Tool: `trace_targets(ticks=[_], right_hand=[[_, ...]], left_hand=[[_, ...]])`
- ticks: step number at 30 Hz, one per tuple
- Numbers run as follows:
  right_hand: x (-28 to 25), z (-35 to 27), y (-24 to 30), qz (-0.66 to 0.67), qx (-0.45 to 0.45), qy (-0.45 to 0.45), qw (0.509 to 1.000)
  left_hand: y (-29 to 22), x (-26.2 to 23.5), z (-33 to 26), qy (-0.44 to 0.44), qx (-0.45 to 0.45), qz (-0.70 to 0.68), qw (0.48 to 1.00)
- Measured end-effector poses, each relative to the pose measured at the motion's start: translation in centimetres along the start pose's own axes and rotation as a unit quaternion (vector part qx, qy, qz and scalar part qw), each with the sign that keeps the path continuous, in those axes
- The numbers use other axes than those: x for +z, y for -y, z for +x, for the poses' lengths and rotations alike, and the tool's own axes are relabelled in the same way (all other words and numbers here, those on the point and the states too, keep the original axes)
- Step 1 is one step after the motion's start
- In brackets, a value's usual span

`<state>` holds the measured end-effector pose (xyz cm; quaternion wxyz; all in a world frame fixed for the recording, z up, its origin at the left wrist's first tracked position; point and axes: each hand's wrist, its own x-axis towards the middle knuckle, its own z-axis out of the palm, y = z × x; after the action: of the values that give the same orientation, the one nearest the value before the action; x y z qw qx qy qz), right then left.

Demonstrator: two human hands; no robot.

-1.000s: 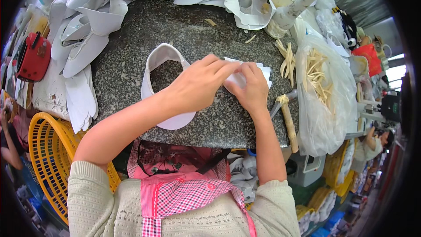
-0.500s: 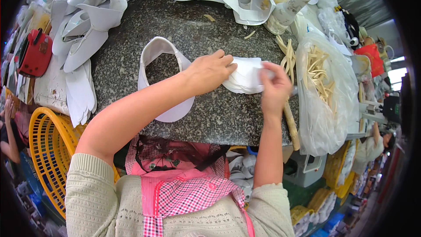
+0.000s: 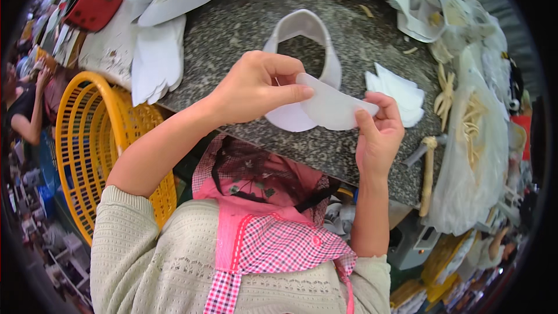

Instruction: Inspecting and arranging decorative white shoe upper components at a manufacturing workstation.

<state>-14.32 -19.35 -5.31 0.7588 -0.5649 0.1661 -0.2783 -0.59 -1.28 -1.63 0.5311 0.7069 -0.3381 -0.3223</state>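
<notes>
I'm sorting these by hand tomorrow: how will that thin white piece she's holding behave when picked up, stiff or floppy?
Probably semi-flexible: the white piece bows gently between the left hand and right hand without drooping. Likely light, since fingertip pinches at its two ends carry it. Being thin and smooth-looking, it may slide off the stack of white pieces easily.

**Both hands lift a white curved piece over the stone bench**

The left hand point(image 3: 256, 87) pinches one end of a thin white curved piece point(image 3: 334, 104), thumb on top, and the right hand point(image 3: 378, 136) grips the other end from below. The piece hangs clear above the near edge of the speckled stone bench point(image 3: 232, 23). Just behind it a white collar-shaped band point(image 3: 302, 26) lies flat on the bench. A small stack of white cut pieces point(image 3: 401, 90) sits near the right hand. A yellow plastic basket point(image 3: 87, 151) stands off the bench's left corner.
</notes>
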Motion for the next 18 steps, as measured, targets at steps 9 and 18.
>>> trace_targets(ticks=[9, 18], right_hand=[[1.8, 1.6, -2.8, -0.274, 0.016, 0.166, 0.947], [1.7, 1.9, -2.6, -0.342, 0.006, 0.185, 0.921]], left_hand=[[4.5, -1.7, -3.1, -0.079, 0.026, 0.117, 0.99], [5.9, -1.4, -2.8, -0.086, 0.071, 0.169, 0.979]])
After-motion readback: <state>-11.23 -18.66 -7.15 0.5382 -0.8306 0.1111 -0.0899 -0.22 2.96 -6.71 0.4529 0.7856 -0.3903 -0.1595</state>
